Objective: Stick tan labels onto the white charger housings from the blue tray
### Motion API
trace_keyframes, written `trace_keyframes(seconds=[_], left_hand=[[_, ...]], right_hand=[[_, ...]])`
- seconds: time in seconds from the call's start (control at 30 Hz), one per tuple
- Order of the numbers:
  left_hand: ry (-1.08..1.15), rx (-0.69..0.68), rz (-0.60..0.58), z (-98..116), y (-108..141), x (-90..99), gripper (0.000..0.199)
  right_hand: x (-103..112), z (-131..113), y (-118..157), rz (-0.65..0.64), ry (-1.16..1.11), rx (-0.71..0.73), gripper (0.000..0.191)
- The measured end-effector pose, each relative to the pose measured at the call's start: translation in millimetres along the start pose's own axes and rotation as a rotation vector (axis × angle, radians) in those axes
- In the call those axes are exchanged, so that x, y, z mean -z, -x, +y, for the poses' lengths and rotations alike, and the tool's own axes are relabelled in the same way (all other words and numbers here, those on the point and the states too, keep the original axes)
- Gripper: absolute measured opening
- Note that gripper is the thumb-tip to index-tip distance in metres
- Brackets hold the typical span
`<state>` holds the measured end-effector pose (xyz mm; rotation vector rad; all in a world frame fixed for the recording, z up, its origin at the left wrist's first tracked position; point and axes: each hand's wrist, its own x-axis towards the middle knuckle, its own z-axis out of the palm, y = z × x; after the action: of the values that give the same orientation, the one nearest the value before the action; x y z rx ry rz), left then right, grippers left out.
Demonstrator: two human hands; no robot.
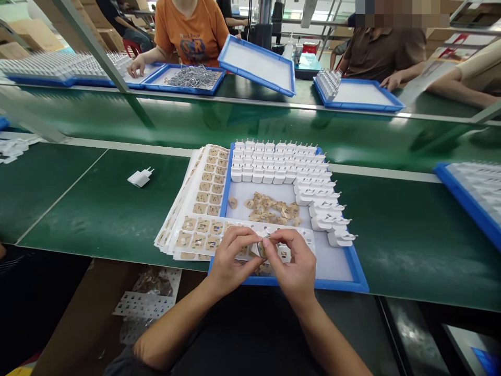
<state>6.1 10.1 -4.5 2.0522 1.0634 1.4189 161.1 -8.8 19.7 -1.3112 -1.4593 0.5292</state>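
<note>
My left hand [236, 257] is closed, its thumb and fingers around a small white plug charger [255, 249], mostly hidden by the fingers. A tan-backed sticker [262, 249] shows on the face of this charger. My right hand [294, 263] pinches at the sticker's edge with thumb and forefinger; exactly what lies between those fingertips is hidden. Beneath both hands, a sheet of tan-backed stickers [202, 225] lies across a blue-rimmed tray [354, 261]. Rows of white plug chargers [268, 169] stand prongs up along the tray's back and right. Loose tan backing pieces [270, 208] are heaped in its middle.
More sticker sheets [213, 180] are stacked left of the tray. A single plug charger [140, 177] lies on the green bench [90, 209]. Another blue tray [469, 203] sits at right. Across the bench, people work beside trays, one holding metal parts [193, 77]. Used sheets [146, 304] lie below.
</note>
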Motion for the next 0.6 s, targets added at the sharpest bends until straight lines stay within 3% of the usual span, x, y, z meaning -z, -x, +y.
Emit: trace_keyframes(seconds=[0.1, 0.17, 0.23, 0.33, 0.43, 0.6], left_hand=[[0.022, 0.02, 0.016, -1, 2, -1.4, 0.029], [0.05, 0.033, 0.039, -2, 3, -2.5, 0.028], [0.087, 0.039, 0.06, -4, 6, -3.4, 0.026], [0.118, 0.02, 0.084, -6, 9, -3.9, 0.028], [0.085, -0.031, 0.126, -6, 10, -3.6, 0.034], [0.056, -0.038, 0.153, -5, 10, -3.8, 0.035]], right_hand=[[-2, 0, 0, 0.051, 0.078, 0.132, 0.021], [-2, 1, 1, 0.035, 0.018, 0.094, 0.034], [-2, 1, 3, -0.063, -0.103, -0.022, 0.041], [-4, 4, 6, -0.17, -0.354, -0.189, 0.03], [-10, 11, 10, -0.13, -0.567, -0.266, 0.019], [-15, 22, 11, -0.149, -0.608, -0.312, 0.022]])
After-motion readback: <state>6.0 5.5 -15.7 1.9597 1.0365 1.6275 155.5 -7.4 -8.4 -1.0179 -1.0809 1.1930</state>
